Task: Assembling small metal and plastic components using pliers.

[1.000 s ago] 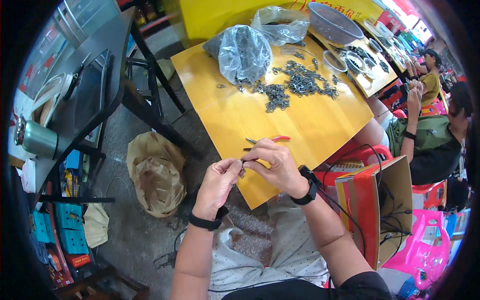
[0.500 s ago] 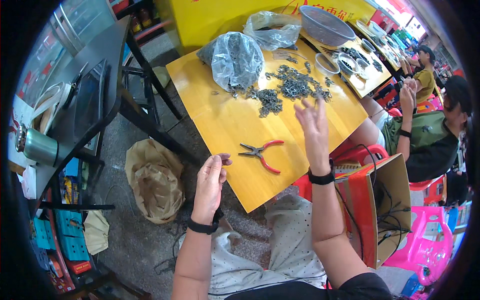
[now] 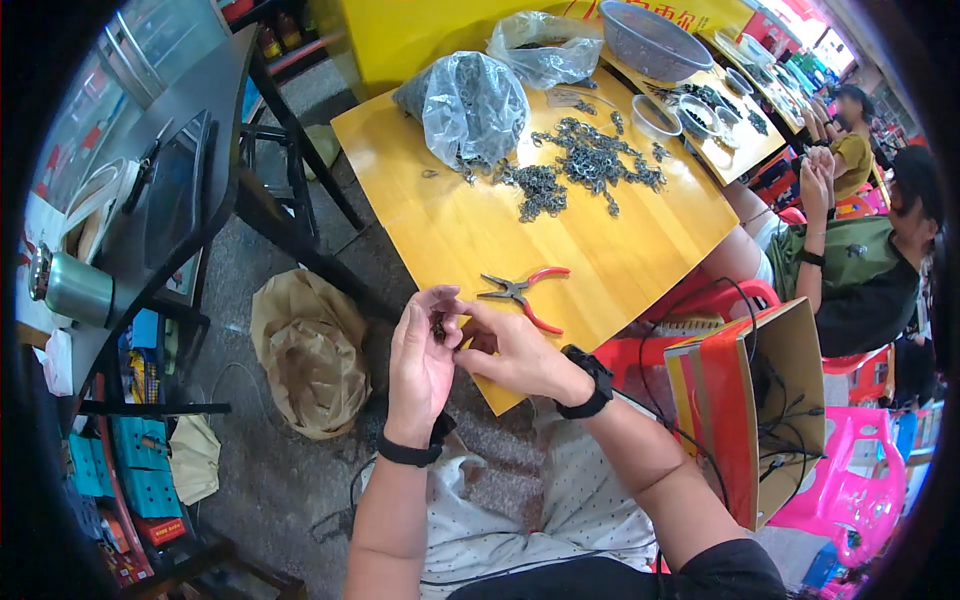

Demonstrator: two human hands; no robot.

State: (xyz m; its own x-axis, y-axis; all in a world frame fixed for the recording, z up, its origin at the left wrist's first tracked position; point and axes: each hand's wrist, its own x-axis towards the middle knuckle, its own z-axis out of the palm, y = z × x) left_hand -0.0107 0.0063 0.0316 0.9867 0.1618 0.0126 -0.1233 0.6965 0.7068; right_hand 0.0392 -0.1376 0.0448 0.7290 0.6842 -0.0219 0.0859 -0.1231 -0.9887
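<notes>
My left hand (image 3: 412,368) is cupped palm up at the table's near left corner, with small dark metal pieces (image 3: 438,327) in its palm and fingers. My right hand (image 3: 528,355) reaches across to it, fingers bent and tips meeting the left fingers; whatever lies between those tips is too small to make out. Just beyond the hands, red-handled pliers (image 3: 518,291) lie with their jaws spread on the yellow wooden table (image 3: 450,245). Farther back is a loose heap of small metal clasps and rings (image 3: 590,160), with a denser cluster (image 3: 540,192) at its left.
A clear plastic bag of metal parts (image 3: 475,110) and a second bag (image 3: 545,50) stand at the back, near a grey basin (image 3: 655,42). On the right are a cardboard box with cables (image 3: 740,420) and a seated person (image 3: 850,270). A brown paper bag (image 3: 310,350) sits on the floor.
My right hand has come back from beside the metal heap to meet my left hand. The left hand has turned palm up, showing dark pieces in it. The pliers lie where they were.
</notes>
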